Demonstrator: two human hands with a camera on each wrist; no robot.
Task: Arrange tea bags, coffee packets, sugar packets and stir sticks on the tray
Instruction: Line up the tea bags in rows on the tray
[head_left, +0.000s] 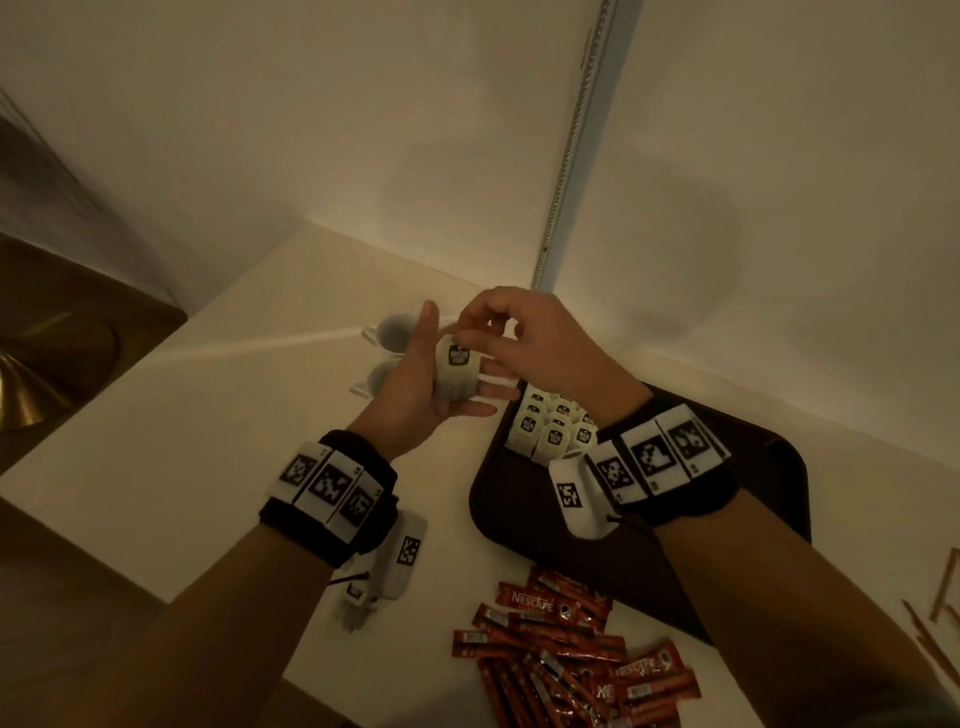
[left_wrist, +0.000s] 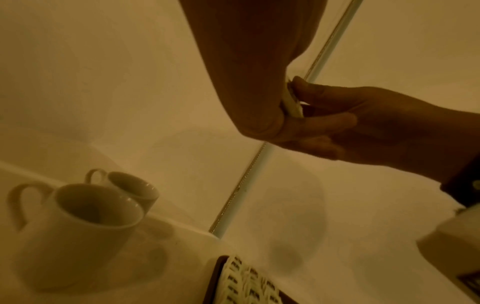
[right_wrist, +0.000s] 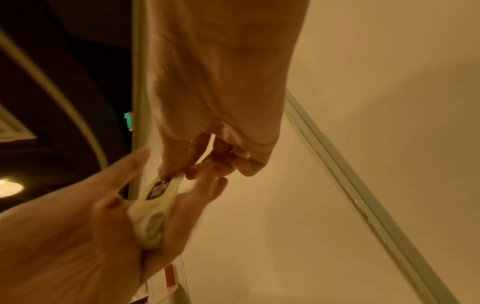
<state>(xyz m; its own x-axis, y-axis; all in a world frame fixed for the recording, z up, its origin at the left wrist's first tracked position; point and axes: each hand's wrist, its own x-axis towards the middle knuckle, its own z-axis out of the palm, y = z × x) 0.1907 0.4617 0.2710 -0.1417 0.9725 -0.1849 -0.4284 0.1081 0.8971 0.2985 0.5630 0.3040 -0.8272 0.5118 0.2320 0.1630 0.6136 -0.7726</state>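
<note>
My left hand (head_left: 415, 384) is held palm up above the table, fingers straight, with a small stack of pale tea bags (head_left: 457, 371) lying on it. My right hand (head_left: 514, 338) reaches over and pinches the top edge of the uppermost tea bag (right_wrist: 158, 191) between thumb and forefinger. The dark tray (head_left: 519, 504) lies just right of the hands, with several tea bags (head_left: 550, 428) packed in rows in its far left corner. Red coffee packets (head_left: 561, 649) lie heaped on the table in front of the tray. Brown stir sticks (head_left: 935, 618) show at the right edge.
Two white cups (left_wrist: 85, 224) stand on the table behind my left hand, close to the wall. A wall corner with a metal strip (head_left: 571, 156) rises behind the tray. The table's left edge (head_left: 104, 395) drops to a dark wooden floor.
</note>
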